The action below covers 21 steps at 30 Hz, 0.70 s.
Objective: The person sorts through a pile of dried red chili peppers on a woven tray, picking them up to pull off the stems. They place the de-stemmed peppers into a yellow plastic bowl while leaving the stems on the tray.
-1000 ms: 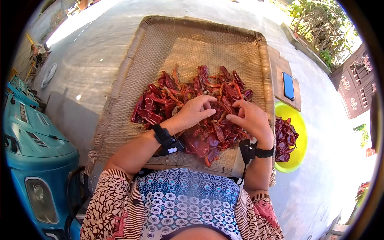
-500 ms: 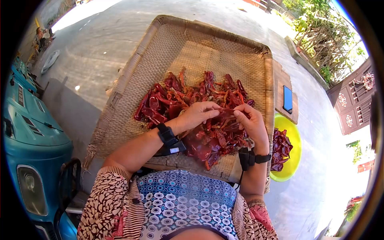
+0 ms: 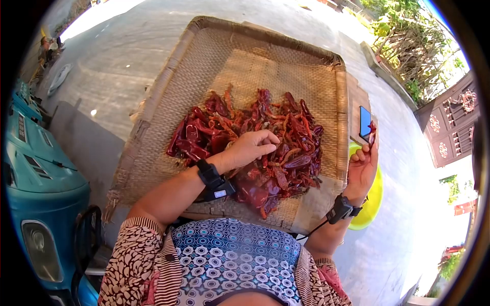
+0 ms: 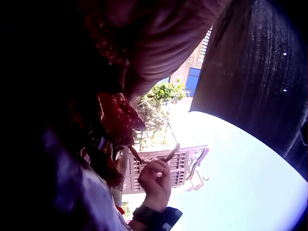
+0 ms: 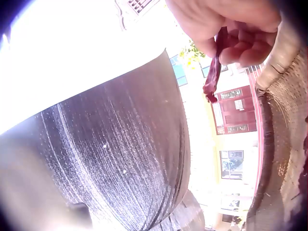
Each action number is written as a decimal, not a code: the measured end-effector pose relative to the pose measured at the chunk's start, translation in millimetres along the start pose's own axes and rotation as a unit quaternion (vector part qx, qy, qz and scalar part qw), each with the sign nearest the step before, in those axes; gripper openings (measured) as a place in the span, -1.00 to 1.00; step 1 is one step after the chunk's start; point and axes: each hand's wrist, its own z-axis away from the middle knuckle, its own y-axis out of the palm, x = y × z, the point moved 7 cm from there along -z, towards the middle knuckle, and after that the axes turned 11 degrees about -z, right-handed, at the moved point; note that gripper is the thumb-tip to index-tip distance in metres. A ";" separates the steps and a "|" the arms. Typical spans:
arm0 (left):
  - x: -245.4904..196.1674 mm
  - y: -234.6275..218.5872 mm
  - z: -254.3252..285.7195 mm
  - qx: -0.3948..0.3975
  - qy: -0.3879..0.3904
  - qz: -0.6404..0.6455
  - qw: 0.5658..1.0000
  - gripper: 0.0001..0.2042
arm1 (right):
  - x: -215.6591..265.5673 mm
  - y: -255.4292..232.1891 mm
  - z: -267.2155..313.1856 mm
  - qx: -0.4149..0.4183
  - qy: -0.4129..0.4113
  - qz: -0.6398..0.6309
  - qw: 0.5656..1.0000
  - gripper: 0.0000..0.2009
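Note:
My right hand (image 3: 360, 172) pinches a dried red chili pepper (image 5: 216, 72) between thumb and fingers, beyond the right rim of the woven tray (image 3: 204, 56). Below that hand is a yellow basin (image 3: 371, 206), largely hidden by the hand and wrist. My left hand (image 3: 248, 150) hovers low over the pile of dried chilies (image 3: 298, 137) on the tray, thumb and fingers loosely bent, with a gap showing between thumb and forefinger. A red chili (image 4: 115, 115) shows close below it in the dark left wrist view.
A phone (image 3: 365, 122) lies on a wooden board (image 3: 357, 94) right of the tray. On the left stands a teal vehicle (image 3: 46, 178). Plants (image 3: 403, 46) and a brown gate (image 3: 451, 122) are at the far right.
Both hands first met over the pile with a chili between them. The right hand then swung right, past the tray rim, carrying a chili. The left hand stayed over the pile.

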 end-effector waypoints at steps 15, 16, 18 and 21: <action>-15.9 5.8 5.8 0.007 0.076 -0.146 0.986 -0.74 | -83.9 44.1 64.1 0.290 -0.012 0.698 0.655 -0.66; -17.1 5.0 6.7 0.002 0.079 -0.145 0.986 -0.73 | -85.1 42.8 62.8 0.286 -0.013 0.701 0.653 -0.66; -20.6 4.8 7.2 -0.008 0.087 -0.145 0.986 -0.70 | -86.1 39.7 58.9 0.277 -0.016 0.707 0.650 -0.64; -38.3 4.9 12.2 -0.050 0.104 -0.195 0.974 -0.66 | -71.0 61.3 62.6 0.192 0.069 0.694 0.690 -0.65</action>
